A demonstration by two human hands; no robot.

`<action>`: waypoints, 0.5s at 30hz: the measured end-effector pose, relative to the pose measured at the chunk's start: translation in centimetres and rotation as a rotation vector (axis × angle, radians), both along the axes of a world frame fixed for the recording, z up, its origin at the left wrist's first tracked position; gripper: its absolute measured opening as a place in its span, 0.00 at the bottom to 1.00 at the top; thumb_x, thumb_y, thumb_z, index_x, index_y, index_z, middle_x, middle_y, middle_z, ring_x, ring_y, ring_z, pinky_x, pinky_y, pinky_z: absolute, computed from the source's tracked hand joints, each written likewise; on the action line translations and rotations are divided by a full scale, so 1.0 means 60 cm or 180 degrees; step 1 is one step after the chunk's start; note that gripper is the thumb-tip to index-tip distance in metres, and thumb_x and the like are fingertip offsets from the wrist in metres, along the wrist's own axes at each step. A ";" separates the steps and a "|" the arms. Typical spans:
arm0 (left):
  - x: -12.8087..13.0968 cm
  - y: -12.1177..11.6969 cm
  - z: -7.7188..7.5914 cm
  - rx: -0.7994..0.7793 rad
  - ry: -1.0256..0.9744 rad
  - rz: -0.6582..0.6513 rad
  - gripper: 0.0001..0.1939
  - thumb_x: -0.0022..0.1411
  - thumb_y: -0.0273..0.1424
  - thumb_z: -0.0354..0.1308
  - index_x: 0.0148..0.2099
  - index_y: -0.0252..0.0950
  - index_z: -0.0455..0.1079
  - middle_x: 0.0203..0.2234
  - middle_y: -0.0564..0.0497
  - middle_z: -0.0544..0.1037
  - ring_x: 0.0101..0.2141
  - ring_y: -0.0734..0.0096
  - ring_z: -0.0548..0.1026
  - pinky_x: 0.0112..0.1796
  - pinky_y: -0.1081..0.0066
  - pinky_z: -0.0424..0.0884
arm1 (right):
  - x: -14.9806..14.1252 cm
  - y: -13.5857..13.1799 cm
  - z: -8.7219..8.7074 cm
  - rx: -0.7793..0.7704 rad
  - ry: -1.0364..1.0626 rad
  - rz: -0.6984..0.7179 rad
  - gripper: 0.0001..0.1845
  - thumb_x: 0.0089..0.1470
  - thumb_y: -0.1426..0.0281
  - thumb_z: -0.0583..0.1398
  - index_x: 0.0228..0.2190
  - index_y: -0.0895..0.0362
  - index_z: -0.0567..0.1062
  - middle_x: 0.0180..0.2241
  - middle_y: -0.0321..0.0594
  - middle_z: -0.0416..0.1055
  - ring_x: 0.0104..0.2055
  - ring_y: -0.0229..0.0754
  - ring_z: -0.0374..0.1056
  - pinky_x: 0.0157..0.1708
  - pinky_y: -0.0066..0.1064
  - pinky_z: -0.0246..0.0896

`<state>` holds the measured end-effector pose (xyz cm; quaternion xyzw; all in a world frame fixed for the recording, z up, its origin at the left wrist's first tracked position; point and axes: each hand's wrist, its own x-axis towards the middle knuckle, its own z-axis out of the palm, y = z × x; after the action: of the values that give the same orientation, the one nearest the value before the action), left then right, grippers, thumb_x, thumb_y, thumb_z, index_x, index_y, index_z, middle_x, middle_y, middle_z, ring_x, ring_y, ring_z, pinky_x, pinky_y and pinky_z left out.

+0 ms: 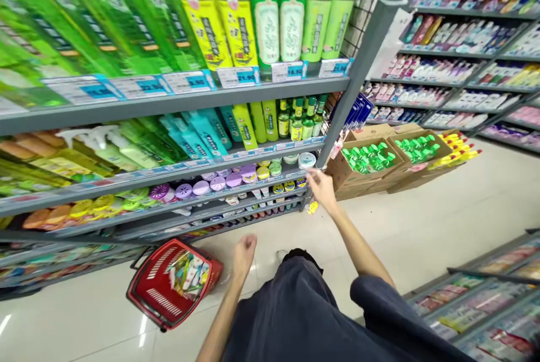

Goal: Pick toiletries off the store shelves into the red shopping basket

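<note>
My right hand [321, 186] reaches toward the right end of a grey store shelf [177, 172], fingers apart, close to a round white-and-teal tub [306, 160] among several small round tubs [236, 177]. It holds nothing that I can see. My left hand [243, 255] hangs low over the floor with fingers curled into a loose fist, just right of a red shopping basket [171, 283] that holds colourful packets. Motion blurs the left hand's fingers. My dark trousers [304, 311] fill the lower middle.
Green and yellow bottles [253, 25] line the upper shelves with price tags [236, 76] below. Open cardboard boxes [371, 162] of green and yellow bottles stand on the floor past the shelf end. More shelving runs at the far right [455, 58] and the lower right [489, 306].
</note>
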<state>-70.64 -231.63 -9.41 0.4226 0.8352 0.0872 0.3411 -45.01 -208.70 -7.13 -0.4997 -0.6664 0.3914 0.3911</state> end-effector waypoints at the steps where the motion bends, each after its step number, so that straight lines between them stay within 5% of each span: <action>1: 0.011 0.071 0.030 0.0364 0.0089 -0.0073 0.25 0.77 0.42 0.45 0.58 0.36 0.79 0.41 0.45 0.83 0.48 0.56 0.81 0.52 0.64 0.75 | 0.013 0.040 0.016 0.0190 0.0051 -0.0118 0.24 0.68 0.54 0.59 0.54 0.58 0.79 0.36 0.42 0.80 0.35 0.44 0.75 0.44 0.35 0.71; 4: 0.056 0.266 0.120 0.2034 0.0279 -0.0567 0.21 0.74 0.42 0.55 0.53 0.34 0.83 0.26 0.53 0.76 0.29 0.68 0.73 0.40 0.70 0.69 | 0.034 0.131 0.055 0.0913 0.0036 -0.0227 0.22 0.68 0.57 0.60 0.54 0.58 0.80 0.33 0.39 0.80 0.32 0.42 0.73 0.39 0.33 0.68; 7: 0.101 0.397 0.192 0.2585 0.0488 -0.0960 0.17 0.73 0.37 0.60 0.56 0.36 0.84 0.23 0.55 0.74 0.26 0.71 0.68 0.35 0.72 0.62 | 0.032 0.179 0.070 0.1112 -0.0002 -0.0128 0.19 0.69 0.62 0.61 0.54 0.59 0.80 0.29 0.37 0.78 0.28 0.41 0.72 0.36 0.32 0.65; 10: 0.127 0.457 0.216 0.2541 0.0761 -0.1111 0.16 0.75 0.35 0.60 0.57 0.36 0.84 0.22 0.53 0.75 0.25 0.70 0.67 0.34 0.70 0.59 | 0.024 0.199 0.065 0.1062 0.0147 -0.0051 0.18 0.69 0.63 0.61 0.54 0.60 0.80 0.27 0.35 0.77 0.28 0.40 0.71 0.36 0.32 0.65; 15: 0.132 0.479 0.197 0.2334 0.1073 -0.1185 0.16 0.76 0.35 0.59 0.58 0.37 0.83 0.24 0.51 0.78 0.28 0.66 0.73 0.37 0.70 0.61 | 0.018 0.216 0.053 0.0964 0.0224 0.0080 0.15 0.71 0.64 0.60 0.52 0.58 0.79 0.26 0.33 0.75 0.27 0.38 0.70 0.35 0.31 0.64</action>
<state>-62.70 -202.90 2.42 0.6671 0.7027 0.2445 0.0376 -43.90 -195.74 -3.95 -0.4126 -0.7099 0.3085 0.4802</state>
